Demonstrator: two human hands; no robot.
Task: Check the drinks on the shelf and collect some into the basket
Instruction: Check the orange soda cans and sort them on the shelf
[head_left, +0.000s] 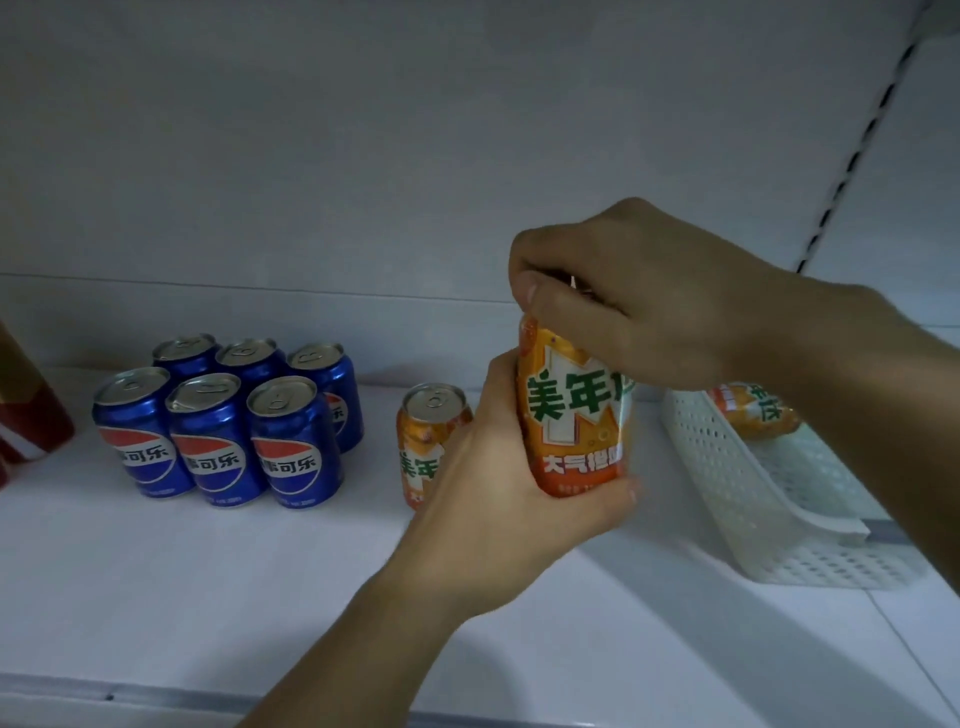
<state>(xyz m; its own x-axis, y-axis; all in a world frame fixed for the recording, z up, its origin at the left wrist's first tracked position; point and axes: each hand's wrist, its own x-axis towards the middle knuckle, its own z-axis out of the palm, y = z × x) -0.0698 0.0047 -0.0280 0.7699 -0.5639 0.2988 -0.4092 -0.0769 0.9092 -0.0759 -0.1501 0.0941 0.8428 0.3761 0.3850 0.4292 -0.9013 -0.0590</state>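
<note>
Your hands both grip one orange can (574, 415), raised above the white shelf (260, 597): your left hand (498, 499) wraps its fingers around the lower body from the left, with fingertips showing under the base, while your right hand (639, 306) curls over the top, thumb and fingers closed on the lid, which they hide. You hold the can upright, its green lettering facing you. Behind your left hand a second orange can (428, 441) stands on the shelf, partly covered. Just right of the held can sits the white perforated basket (727, 493), with a third orange can (756, 413) lying on its side inside. Six blue cans (223, 421) stand in two rows on the left, well apart from the basket. At the left edge you see a red container (26, 415), cut off.
</note>
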